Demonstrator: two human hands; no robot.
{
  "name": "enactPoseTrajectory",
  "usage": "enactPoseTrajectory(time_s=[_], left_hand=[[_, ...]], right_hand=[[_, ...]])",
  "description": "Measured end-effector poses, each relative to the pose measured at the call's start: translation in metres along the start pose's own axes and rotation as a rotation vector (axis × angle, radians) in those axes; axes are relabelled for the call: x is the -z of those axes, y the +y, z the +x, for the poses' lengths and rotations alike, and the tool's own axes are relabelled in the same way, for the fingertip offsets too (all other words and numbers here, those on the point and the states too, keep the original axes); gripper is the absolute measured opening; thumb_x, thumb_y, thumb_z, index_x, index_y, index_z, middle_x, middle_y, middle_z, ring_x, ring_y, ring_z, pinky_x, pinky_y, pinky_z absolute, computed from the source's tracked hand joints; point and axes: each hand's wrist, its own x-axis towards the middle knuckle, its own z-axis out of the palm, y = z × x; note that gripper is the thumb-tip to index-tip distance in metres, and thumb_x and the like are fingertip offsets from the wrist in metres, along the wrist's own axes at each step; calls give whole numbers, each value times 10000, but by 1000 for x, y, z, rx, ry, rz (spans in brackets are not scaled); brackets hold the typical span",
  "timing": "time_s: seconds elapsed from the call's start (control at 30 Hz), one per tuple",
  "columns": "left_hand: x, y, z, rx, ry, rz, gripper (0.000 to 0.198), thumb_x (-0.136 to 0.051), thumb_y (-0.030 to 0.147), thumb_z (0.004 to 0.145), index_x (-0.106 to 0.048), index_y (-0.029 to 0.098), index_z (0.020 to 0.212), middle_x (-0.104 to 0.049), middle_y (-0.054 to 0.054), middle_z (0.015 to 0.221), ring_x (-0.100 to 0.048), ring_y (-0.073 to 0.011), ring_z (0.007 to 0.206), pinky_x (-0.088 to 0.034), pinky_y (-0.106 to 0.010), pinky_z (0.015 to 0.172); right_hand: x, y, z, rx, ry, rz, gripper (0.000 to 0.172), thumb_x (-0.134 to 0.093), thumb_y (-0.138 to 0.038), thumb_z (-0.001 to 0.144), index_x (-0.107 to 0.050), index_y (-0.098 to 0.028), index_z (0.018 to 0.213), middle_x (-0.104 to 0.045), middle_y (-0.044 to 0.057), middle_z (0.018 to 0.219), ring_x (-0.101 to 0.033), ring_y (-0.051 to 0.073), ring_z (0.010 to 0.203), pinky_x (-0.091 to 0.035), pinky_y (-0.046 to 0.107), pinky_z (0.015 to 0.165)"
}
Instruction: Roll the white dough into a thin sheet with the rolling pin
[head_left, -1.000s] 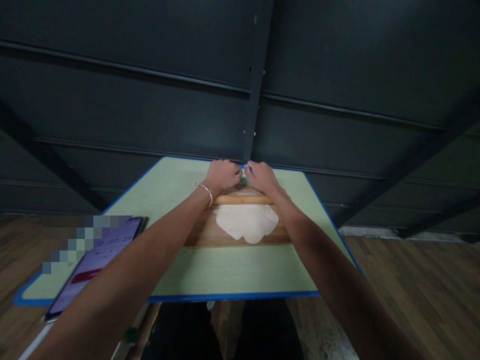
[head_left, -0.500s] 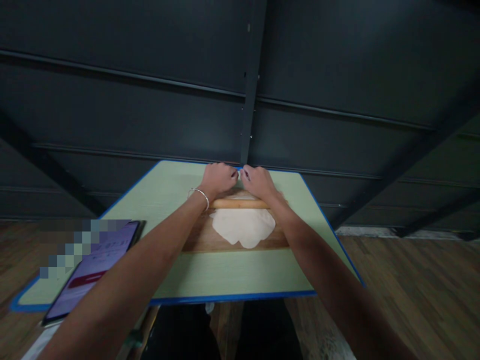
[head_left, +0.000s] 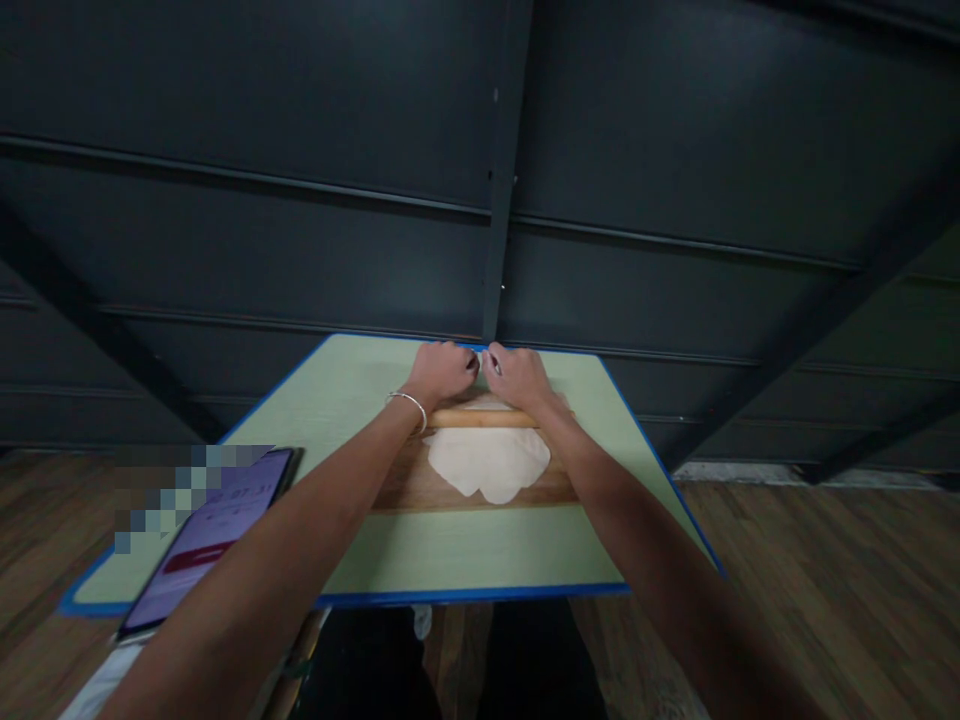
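Note:
A flat sheet of pale dough lies on a wooden board on a light green table with a blue edge. Across the dough's far edge rests a wooden rolling pin. My left hand, with a thin bracelet at the wrist, and my right hand bear on the pin side by side. The heels of both hands sit on it. The fingers curl down beyond it, and the fingertips almost touch.
A phone with a lit screen lies at the table's near left corner, by my left forearm. A dark panelled wall stands right behind the table. Wooden floor shows on both sides.
The view has dipped a little, so the table sits lower in the picture. My hands, the rolling pin and the dough keep the same places on the board.

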Motion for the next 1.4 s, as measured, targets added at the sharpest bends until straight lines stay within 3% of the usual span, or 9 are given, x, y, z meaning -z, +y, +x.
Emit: enactPoseTrajectory(time_s=[0.27, 0.5, 0.87, 1.17, 1.4], left_hand=[[3, 2, -5, 8, 34, 4, 472, -417, 339, 964, -849, 159, 1028, -785, -232, 1028, -754, -359, 972, -512, -410, 775], [7, 3, -13, 28, 24, 2, 451, -433, 386, 968, -840, 207, 1038, -794, -193, 1031, -748, -345, 993, -494, -400, 778], [7, 4, -22, 32, 46, -13, 449, -429, 358, 969, -848, 199, 1004, -793, -205, 1005, -747, -349, 978, -483, -400, 770], [10, 7, -24, -5, 16, 4, 441, -437, 338, 951, -850, 196, 1015, -792, -200, 1014, -743, -335, 982, -491, -394, 777], [10, 10, -27, -32, 10, 6, 445, -440, 340, 951, -851, 182, 1010, -789, -202, 1011, -742, -339, 986, -494, -396, 784]], right_hand=[[1, -1, -4, 22, 10, 6, 376, -398, -340, 1101, -744, -192, 1098, -792, 118, 968, -707, 231, 849, -334, 298, 700], [2, 0, -6, 108, -78, 57, 351, -449, -325, 1087, -776, -198, 1061, -794, 110, 982, -682, 218, 823, -358, 292, 712], [-2, 1, -8, 85, -67, 157, 354, -463, -287, 1074, -781, -183, 959, -790, 108, 962, -659, 196, 823, -355, 275, 714], [-11, 5, -5, 105, -76, 322, 330, -498, -184, 996, -739, -149, 773, -739, 61, 800, -547, 147, 702, -328, 267, 688], [-24, 7, -2, 91, -94, 443, 308, -522, -137, 890, -627, -146, 601, -574, -16, 613, -411, 114, 622, -252, 273, 614]])
